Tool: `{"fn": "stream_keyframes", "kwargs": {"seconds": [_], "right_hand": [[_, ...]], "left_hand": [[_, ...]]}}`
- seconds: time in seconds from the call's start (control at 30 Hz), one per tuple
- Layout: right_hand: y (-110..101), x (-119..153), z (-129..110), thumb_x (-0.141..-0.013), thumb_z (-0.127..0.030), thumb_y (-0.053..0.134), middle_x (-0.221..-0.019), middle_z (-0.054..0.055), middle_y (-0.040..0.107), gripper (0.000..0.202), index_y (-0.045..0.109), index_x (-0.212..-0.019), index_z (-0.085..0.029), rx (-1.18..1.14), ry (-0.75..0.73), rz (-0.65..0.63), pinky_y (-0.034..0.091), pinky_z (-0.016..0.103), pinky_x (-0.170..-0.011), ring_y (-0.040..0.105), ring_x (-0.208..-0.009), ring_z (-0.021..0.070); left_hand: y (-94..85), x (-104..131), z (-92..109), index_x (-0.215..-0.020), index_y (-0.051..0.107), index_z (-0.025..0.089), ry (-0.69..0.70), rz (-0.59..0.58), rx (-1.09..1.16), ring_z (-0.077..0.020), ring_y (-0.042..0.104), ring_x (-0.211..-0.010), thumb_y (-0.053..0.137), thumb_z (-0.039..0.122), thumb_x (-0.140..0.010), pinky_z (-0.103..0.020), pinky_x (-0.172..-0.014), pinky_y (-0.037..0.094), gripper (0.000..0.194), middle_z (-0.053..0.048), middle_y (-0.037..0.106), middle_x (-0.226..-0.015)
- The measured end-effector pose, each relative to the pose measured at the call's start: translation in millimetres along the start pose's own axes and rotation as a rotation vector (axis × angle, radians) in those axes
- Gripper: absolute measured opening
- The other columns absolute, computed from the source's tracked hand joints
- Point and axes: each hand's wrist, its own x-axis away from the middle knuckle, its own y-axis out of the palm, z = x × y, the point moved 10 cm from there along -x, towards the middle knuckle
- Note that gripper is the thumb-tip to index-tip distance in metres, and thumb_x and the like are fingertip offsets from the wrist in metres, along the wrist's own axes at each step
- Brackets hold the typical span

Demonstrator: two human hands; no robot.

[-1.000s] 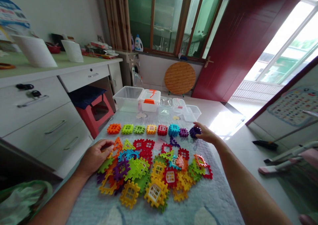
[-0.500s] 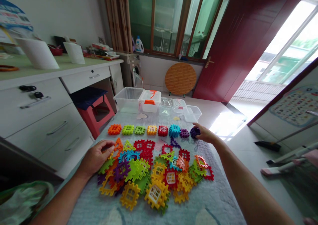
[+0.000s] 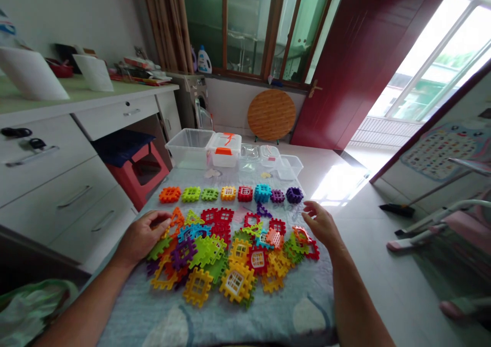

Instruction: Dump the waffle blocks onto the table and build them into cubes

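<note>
A row of small assembled blocks runs across the cloth, from an orange block (image 3: 170, 194) at the left to a dark purple block (image 3: 294, 195) at the right. Nearer lies a heap of flat interlocking pieces, among them a yellow piece with a white window (image 3: 235, 282) and a purple square (image 3: 184, 254). My left hand (image 3: 143, 234) rests at the heap's left edge beside an orange triangle (image 3: 177, 218), fingers curled; what they hold, if anything, is hidden. My right hand (image 3: 321, 224) is apart from the dark purple block, fingers spread and holding nothing.
Clear plastic boxes stand along the far edge: a large open bin (image 3: 190, 150), a lidded box with an orange latch (image 3: 226, 155) and smaller containers (image 3: 289, 167). A pink stool (image 3: 140, 170) is beyond the left edge, a broom (image 3: 397, 210) to the right.
My right hand has let go of the dark purple block and drawn back toward me. That block now stands at the row's right end. The whole view has shifted slightly.
</note>
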Motion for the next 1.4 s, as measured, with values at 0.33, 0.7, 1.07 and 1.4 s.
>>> {"fn": "stream_keyframes", "kwargs": {"seconds": [0.33,0.7,1.07,1.4], "right_hand": [[26,12,9,-0.078,-0.033,0.05,-0.08,0.002,0.067,0.026,0.067,-0.094,-0.021,0.171,0.049,-0.026,0.047,0.029,-0.066,0.06,-0.066,0.0163],[24,13,10,-0.079,-0.028,0.048,-0.078,0.003,0.069,0.025,0.069,-0.092,-0.024,0.307,0.115,0.096,0.043,0.029,-0.062,0.063,-0.072,0.0203],[40,21,-14,-0.079,-0.044,0.056,-0.089,0.005,0.068,0.031,0.069,-0.096,-0.022,-0.019,-0.081,-0.256,0.05,0.035,-0.078,0.062,-0.081,0.0219],[50,28,-17,-0.078,-0.034,0.058,-0.089,0.004,0.063,0.014,0.065,-0.082,-0.023,0.048,-0.178,-0.341,0.046,0.039,-0.088,0.058,-0.089,0.0231]], "left_hand": [[0.7,-2,-3,-0.09,0.068,0.019,0.011,-0.008,-0.02,-0.0237,0.07,-0.085,0.057,0.052,-0.072,-0.032,-0.084,0.054,0.039,-0.007,0.075,-0.092],[-1.6,-1,3,-0.088,0.069,0.02,0.021,0.007,-0.028,-0.0232,0.069,-0.084,0.056,0.051,-0.072,-0.031,-0.083,0.053,0.037,-0.006,0.075,-0.091],[-3.2,1,9,-0.085,0.068,0.021,0.048,0.03,-0.008,-0.022,0.069,-0.083,0.056,0.051,-0.073,-0.03,-0.081,0.054,0.035,-0.004,0.074,-0.088],[-6.2,1,16,-0.082,0.069,0.021,0.042,0.038,-0.004,-0.0221,0.069,-0.082,0.055,0.049,-0.073,-0.029,-0.078,0.055,0.032,-0.004,0.074,-0.085]]}}
